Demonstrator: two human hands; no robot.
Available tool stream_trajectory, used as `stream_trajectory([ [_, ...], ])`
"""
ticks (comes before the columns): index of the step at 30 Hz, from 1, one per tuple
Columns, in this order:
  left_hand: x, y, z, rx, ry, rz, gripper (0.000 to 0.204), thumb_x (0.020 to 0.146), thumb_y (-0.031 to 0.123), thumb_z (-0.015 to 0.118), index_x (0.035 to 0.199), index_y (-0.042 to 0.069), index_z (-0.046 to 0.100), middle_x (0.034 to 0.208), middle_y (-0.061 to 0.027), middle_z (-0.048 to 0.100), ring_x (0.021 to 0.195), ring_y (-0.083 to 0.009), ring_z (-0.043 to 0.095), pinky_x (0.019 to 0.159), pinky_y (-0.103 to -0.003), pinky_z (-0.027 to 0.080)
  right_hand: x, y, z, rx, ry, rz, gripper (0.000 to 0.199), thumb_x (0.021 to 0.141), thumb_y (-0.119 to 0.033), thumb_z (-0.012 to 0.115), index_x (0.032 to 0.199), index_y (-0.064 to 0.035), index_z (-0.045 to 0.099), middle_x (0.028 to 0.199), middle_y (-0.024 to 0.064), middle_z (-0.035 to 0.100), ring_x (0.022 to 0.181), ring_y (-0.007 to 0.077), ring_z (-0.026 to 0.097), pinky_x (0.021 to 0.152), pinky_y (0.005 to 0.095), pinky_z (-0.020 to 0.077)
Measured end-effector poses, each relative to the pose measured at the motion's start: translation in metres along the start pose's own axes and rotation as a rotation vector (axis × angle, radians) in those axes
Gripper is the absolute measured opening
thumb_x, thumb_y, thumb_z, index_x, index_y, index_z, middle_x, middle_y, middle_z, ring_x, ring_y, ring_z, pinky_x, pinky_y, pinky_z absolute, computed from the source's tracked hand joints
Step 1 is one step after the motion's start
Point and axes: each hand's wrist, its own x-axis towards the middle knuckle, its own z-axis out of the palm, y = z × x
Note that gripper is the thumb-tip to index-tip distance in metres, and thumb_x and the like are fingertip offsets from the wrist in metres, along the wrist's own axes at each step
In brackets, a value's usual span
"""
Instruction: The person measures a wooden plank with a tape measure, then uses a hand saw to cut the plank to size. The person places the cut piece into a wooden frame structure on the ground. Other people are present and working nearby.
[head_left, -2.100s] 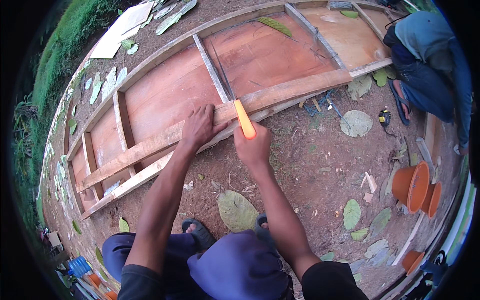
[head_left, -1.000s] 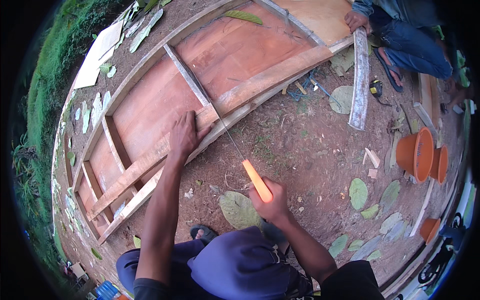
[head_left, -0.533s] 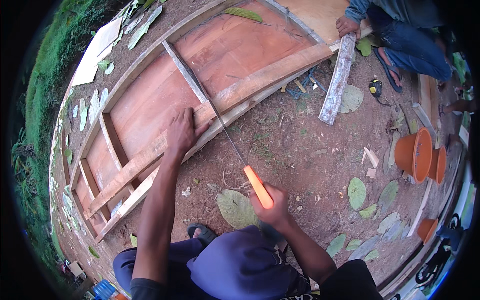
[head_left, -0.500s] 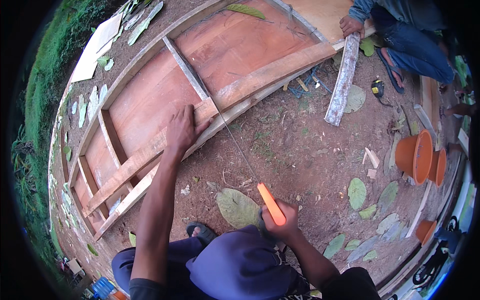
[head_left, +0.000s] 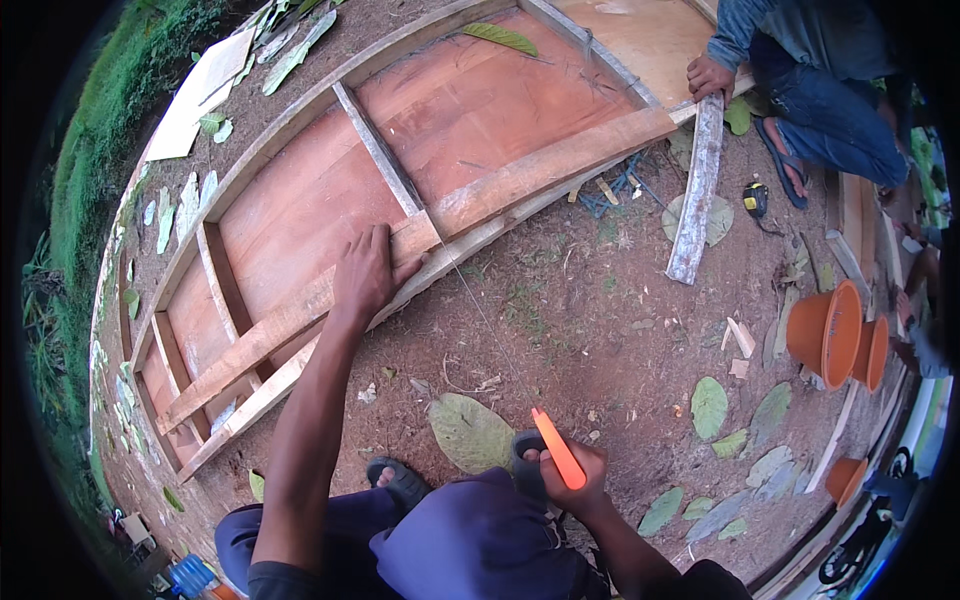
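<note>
A plank (head_left: 330,300) on the wooden frame (head_left: 300,200) is pinned flat under the spread left hand (head_left: 368,275) to steady it, while an orange-handled saw (head_left: 558,450) is gripped tight in the right hand (head_left: 575,475), drawn back toward the body.

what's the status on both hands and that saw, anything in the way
Left hand flat on the plank, fingers spread. Right hand gripping the orange saw handle, drawn back near the knee. Blade too thin to make out. Another person's hand on a separate board, apart.
</note>
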Motion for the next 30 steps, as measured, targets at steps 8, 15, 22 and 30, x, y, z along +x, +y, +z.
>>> stream_trajectory([
  [8,0.002,0.022,0.012,-0.036,-0.017,0.059,0.069,0.090,0.061,0.067,0.119,0.001,0.053,0.113,-0.0215,0.065,0.110,-0.0384,0.064,0.097,-0.048,0.046,0.206,-0.015,0.092,0.044,0.139,-0.037,0.025,0.085,-0.014,0.069,0.070,0.0012,0.057,0.059,0.0212,0.058,0.051,0.0372,0.061,0.050,0.0431,0.0458],
  [15,-0.006,0.007,0.005,0.015,-0.064,0.010,0.071,0.091,0.063,0.065,0.121,0.000,0.054,0.113,-0.0208,0.065,0.110,-0.0372,0.063,0.100,-0.046,0.045,0.000,0.010,0.002,-0.150,-0.050,-0.070,0.017,0.081,-0.001,0.068,0.097,0.0044,0.072,0.072,0.0160,0.069,0.062,0.0267,0.073,0.061,0.0369,0.0583],
  [22,0.007,0.029,-0.009,0.008,-0.043,0.051,0.073,0.092,0.067,0.061,0.120,0.000,0.055,0.115,-0.0207,0.065,0.115,-0.0370,0.063,0.099,-0.047,0.046,0.185,-0.018,0.081,0.017,0.124,0.007,0.020,0.085,-0.008,0.068,0.071,0.0012,0.057,0.053,0.0147,0.054,0.047,0.0234,0.057,0.048,0.0385,0.0432],
  [30,-0.011,0.007,0.008,0.032,-0.007,0.020,0.074,0.091,0.068,0.061,0.120,0.000,0.055,0.116,-0.0208,0.065,0.114,-0.0369,0.064,0.098,-0.048,0.047,0.035,-0.004,0.024,-0.018,0.000,0.064,0.007,0.087,-0.002,0.065,0.081,0.0012,0.066,0.063,0.0088,0.063,0.053,0.0167,0.064,0.052,0.0327,0.0503],
])
